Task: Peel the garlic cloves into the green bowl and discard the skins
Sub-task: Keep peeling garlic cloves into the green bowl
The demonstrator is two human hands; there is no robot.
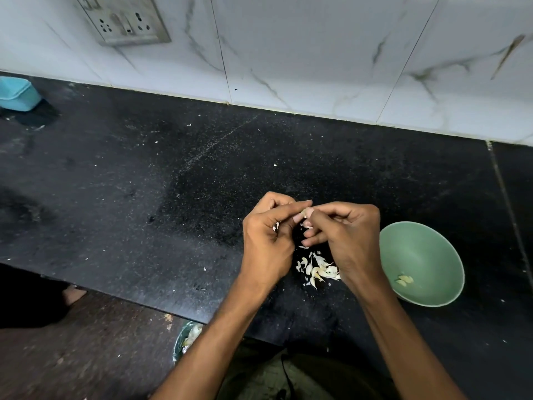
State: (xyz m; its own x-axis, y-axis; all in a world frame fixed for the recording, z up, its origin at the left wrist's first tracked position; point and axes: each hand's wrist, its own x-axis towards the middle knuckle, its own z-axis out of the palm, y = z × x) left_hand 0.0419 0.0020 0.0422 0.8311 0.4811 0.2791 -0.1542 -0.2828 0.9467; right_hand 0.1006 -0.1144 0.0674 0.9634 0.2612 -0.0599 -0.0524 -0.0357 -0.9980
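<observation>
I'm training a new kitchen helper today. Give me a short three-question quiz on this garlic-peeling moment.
1. True or false: the green bowl already holds peeled cloves.
2. Where do the skins lie? A) in the bowl B) on the counter below the hands C) in the blue container
3. What do the left hand and right hand pinch together?

Key: 1 true; 2 B; 3 a garlic clove.
</observation>
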